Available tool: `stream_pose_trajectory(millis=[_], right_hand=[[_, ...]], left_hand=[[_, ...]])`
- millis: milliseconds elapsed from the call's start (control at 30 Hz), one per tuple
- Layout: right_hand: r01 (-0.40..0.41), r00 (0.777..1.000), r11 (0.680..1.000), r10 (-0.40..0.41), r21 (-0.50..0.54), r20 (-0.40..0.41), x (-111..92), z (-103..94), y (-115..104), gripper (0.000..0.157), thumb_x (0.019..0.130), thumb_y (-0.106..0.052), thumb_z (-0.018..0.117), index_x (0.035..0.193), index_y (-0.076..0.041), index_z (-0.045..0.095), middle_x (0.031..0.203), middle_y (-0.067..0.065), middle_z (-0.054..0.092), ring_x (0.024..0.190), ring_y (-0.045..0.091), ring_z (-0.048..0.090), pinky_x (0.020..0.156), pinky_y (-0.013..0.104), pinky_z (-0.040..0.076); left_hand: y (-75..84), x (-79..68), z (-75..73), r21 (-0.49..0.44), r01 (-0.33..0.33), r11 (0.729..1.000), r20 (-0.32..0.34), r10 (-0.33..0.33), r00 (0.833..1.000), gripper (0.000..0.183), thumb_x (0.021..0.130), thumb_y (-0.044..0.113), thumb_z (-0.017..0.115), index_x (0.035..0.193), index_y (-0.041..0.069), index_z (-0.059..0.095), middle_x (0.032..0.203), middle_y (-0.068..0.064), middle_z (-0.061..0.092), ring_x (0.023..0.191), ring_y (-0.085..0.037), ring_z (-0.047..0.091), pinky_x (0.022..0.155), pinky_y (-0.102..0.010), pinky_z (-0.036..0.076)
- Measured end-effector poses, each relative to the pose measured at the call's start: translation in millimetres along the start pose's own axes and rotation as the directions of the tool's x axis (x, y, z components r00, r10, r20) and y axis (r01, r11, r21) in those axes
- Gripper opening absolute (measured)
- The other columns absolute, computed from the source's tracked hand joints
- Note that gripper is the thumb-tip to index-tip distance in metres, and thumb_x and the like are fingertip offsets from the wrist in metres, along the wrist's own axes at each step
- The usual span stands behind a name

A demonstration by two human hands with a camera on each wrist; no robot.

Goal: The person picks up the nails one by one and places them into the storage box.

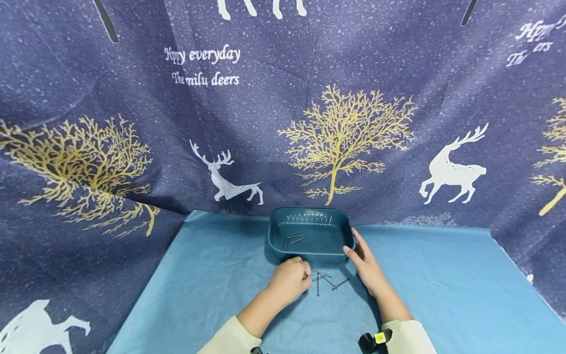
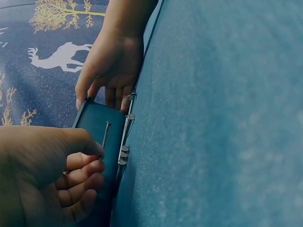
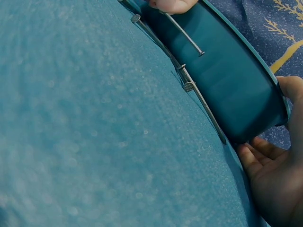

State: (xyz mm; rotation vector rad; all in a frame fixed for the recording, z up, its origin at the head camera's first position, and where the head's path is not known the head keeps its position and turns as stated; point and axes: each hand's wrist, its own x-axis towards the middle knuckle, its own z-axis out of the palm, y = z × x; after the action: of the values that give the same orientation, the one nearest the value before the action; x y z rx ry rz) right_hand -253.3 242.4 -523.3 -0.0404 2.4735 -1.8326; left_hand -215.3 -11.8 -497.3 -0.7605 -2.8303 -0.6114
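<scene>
A thin metal nail (image 2: 106,135) is pinched between the thumb and fingers of my left hand (image 1: 289,281), close to the front wall of a teal plastic basin (image 1: 325,239). In the right wrist view, this nail's head end points out from the fingertips, along the basin's side. My right hand (image 1: 372,274) holds the basin's front right corner, its thumb at the rim and other fingers low on the outside. A couple of nails (image 1: 297,239) lie inside the basin at its left. Several loose nails (image 1: 318,286) lie crossed on the cloth between my hands.
Light blue cloth (image 1: 442,285) covers the table. Behind the basin hangs a dark blue curtain (image 1: 380,59) printed with white deer and golden trees. A black wrist strap with a yellow tag (image 1: 380,338) sits at my right sleeve.
</scene>
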Motion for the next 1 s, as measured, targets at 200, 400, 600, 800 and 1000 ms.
stream_pose_trajectory(millis=[200,400,600,800,1000], right_hand=[[-0.003,1.000,1.000,0.003,-0.001,0.003,-0.5,-0.1,-2.6,0.069,0.105,-0.038,0.052,0.163,-0.034,0.013,0.171,0.014,0.001,0.157,0.041,0.007,0.124,0.061,0.015],[0.011,1.000,1.000,-0.011,-0.017,-0.008,0.6,0.6,0.9,0.070,0.105,-0.041,0.052,0.163,-0.033,0.014,0.171,0.016,0.002,0.156,0.043,0.008,0.123,0.062,0.016],[0.002,1.000,1.000,-0.002,-0.016,-0.015,0.3,0.5,2.1,0.070,0.104,-0.040,0.053,0.163,-0.033,0.014,0.171,0.014,0.002,0.157,0.042,0.008,0.124,0.061,0.016],[-0.004,1.000,1.000,0.004,-0.020,-0.014,0.3,0.4,1.6,0.070,0.105,-0.041,0.052,0.163,-0.034,0.014,0.171,0.013,0.002,0.157,0.040,0.008,0.125,0.059,0.015],[-0.006,1.000,1.000,0.006,-0.023,-0.009,0.2,0.9,-0.3,0.070,0.105,-0.042,0.052,0.163,-0.033,0.014,0.171,0.013,0.002,0.157,0.040,0.007,0.125,0.060,0.015]], left_hand=[[0.3,0.2,-2.8,0.004,-0.005,1.000,-0.013,0.005,1.000,0.006,0.088,0.021,0.069,0.086,0.015,0.070,0.083,0.007,0.061,0.075,-0.006,0.057,0.066,-0.020,0.049],[0.9,0.4,-6.0,0.001,-0.017,1.000,-0.033,0.017,0.999,0.004,0.088,0.020,0.069,0.088,0.016,0.072,0.086,0.006,0.064,0.078,-0.006,0.059,0.068,-0.020,0.050],[2.4,0.8,-9.9,-0.008,-0.017,1.000,-0.031,0.017,0.999,0.005,0.089,0.019,0.070,0.088,0.015,0.072,0.085,0.005,0.064,0.078,-0.007,0.060,0.069,-0.020,0.051],[2.9,1.4,-13.6,-0.008,-0.022,1.000,-0.054,0.021,0.998,0.004,0.088,0.019,0.070,0.086,0.015,0.071,0.083,0.006,0.064,0.083,-0.011,0.064,0.072,-0.022,0.053],[0.0,2.6,-16.6,-0.037,-0.010,0.999,-0.098,0.006,0.995,0.003,0.086,0.018,0.070,0.083,0.017,0.070,0.079,0.009,0.060,0.072,-0.004,0.057,0.066,-0.017,0.047]])
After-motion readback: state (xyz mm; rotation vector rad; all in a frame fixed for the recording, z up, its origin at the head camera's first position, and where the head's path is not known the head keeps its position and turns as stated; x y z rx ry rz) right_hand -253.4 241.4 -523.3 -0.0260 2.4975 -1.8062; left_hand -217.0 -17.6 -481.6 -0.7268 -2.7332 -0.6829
